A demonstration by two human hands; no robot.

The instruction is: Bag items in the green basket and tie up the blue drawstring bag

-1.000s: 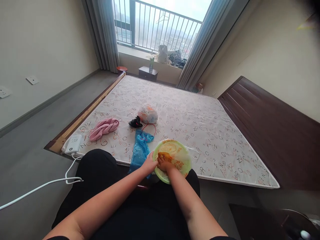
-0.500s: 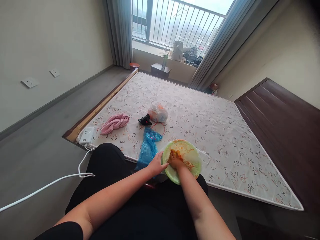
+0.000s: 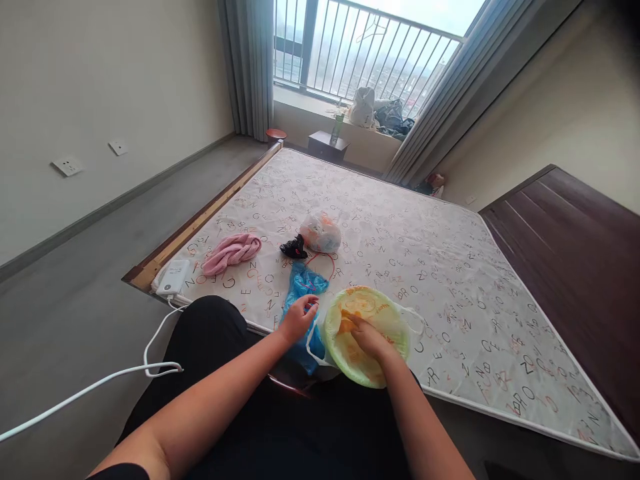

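Right hand (image 3: 367, 335) (finger grip unclear) inside a round green basin (image 3: 367, 370), left hand (image 3: 299, 320), fingers loosely parted. Grey fabric curtains (image 3: 250, 73) hang beyond a letter-printed white mattress (image 3: 400, 233).

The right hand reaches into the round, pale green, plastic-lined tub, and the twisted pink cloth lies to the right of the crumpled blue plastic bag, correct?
Not quite: the head view shows the pink cloth left of the blue bag, not right. The right hand does reach into the green tub.

Mattress (image 3: 400, 207): scattered letters G, E, O, R, N. Orange print (image 3: 387, 341) in green basin (image 3: 332, 352): illegible.
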